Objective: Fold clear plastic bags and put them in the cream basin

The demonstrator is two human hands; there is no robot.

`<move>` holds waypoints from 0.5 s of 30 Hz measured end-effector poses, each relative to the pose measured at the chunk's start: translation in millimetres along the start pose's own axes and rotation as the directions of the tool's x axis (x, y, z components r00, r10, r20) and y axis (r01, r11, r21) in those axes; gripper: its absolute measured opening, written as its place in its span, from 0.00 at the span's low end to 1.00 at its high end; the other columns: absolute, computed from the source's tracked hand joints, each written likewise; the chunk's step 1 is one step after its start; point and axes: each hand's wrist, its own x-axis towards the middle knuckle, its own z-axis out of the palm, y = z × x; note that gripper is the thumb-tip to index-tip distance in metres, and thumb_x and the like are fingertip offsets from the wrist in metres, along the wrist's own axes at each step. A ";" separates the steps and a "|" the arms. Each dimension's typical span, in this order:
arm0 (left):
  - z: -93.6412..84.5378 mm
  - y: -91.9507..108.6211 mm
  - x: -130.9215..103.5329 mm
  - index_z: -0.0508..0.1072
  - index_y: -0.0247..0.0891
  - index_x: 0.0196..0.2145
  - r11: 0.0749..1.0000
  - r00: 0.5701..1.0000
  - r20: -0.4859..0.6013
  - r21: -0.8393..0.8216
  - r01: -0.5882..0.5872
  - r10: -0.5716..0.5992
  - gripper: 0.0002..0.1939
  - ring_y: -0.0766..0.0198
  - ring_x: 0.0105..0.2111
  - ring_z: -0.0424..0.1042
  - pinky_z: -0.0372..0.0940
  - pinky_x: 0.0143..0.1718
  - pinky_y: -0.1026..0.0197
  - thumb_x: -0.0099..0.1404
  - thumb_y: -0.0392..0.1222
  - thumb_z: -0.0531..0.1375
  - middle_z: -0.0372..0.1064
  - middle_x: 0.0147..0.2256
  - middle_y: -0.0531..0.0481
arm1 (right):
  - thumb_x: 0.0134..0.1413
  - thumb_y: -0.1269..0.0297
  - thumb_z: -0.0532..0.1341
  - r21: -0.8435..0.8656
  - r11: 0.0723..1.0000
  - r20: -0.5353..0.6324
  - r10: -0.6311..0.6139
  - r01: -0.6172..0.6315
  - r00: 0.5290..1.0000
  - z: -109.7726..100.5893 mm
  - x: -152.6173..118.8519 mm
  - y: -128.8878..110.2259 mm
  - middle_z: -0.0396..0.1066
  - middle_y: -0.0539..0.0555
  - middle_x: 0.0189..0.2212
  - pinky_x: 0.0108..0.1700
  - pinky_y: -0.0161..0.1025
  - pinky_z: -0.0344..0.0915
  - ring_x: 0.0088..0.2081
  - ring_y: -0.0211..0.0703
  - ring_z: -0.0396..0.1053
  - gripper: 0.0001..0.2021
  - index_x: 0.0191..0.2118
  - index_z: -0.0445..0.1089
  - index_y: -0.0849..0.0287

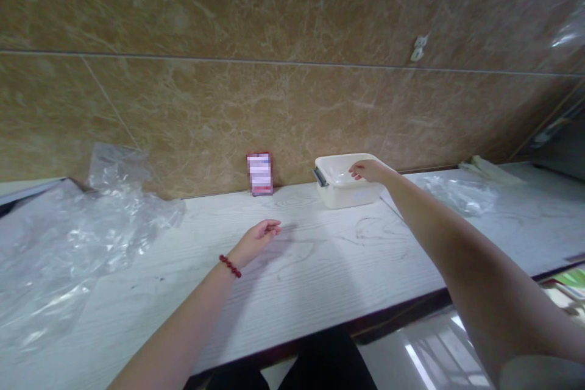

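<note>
A white plastic box (345, 198) with a dark grey side latch stands against the wall, right of the middle. My right hand (367, 170) reaches over its open top, fingers bent together at clear film-like plastic (337, 174) inside; whether they grip it is too small to tell. Above the tabletop, left of the box, my left hand (261, 239) is held with loosely curled fingers apart and nothing in it. A red bead bracelet (230, 265) circles my left wrist. Behind that hand a phone-like object (260, 174) with a blurred screen leans upright on the wall.
Crumpled clear plastic bags (114, 219) cover the left of the white wood-grain table (292, 292). More clear plastic (461, 194) lies at the right, near a pale folded strip (491, 169). A brown marbled wall (274, 109) borders the table's back edge.
</note>
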 end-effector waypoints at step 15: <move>-15.5 -11.4 -14.9 0.67 0.35 0.41 0.996 0.996 0.001 -0.002 0.093 -0.093 0.17 0.62 0.39 0.67 0.58 0.42 0.58 0.54 0.45 0.57 0.69 0.38 0.44 | 0.50 0.63 0.50 -0.118 0.932 -0.492 -0.354 0.343 0.795 48.2 -91.8 -70.3 0.69 0.56 0.35 0.44 0.37 0.57 0.40 0.42 0.64 0.11 0.33 0.68 0.59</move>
